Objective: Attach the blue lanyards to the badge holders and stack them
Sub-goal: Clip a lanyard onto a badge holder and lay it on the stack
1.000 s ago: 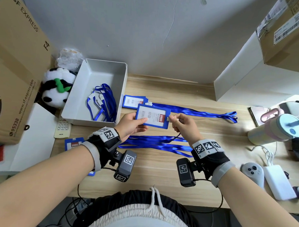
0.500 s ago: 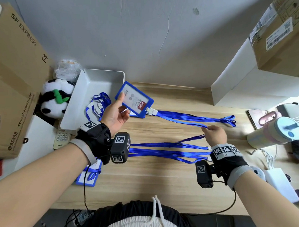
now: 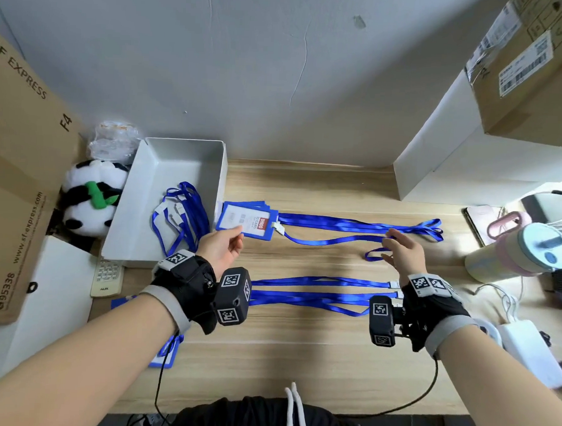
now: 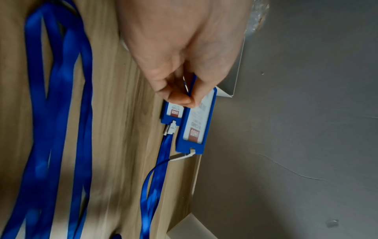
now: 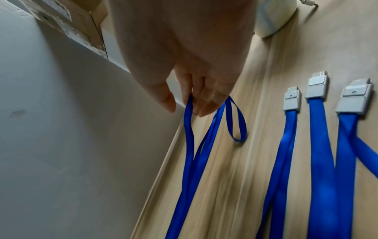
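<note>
My left hand (image 3: 238, 240) (image 4: 189, 98) pinches the near edge of a blue badge holder (image 3: 247, 221) (image 4: 194, 126) between thumb and fingers. It holds it low over the stack of badge holders (image 3: 241, 206) beside the grey bin. A white clip (image 3: 277, 227) (image 4: 180, 156) joins this holder to a blue lanyard (image 3: 330, 240) (image 5: 189, 129). The strap runs right to my right hand (image 3: 389, 246) (image 5: 184, 106) and lies across its nearly straight fingers, with the thumb apart. Three loose lanyards (image 3: 318, 291) (image 5: 317, 129) lie nearer me, their clips to the right.
The grey bin (image 3: 222, 165) holds more lanyards (image 3: 183, 215). Another badge holder (image 3: 164, 352) lies under my left forearm. A panda plush (image 3: 90, 198), a cardboard box (image 3: 17, 169) and a remote (image 3: 106, 276) are left. A white box (image 3: 468, 172), a tumbler (image 3: 522, 252) and a charger (image 3: 525, 346) are right.
My hands have parted from the middle of the table. The left carried the clipped holder back-left and lowered it over the stack. The right slid right along the strap.
</note>
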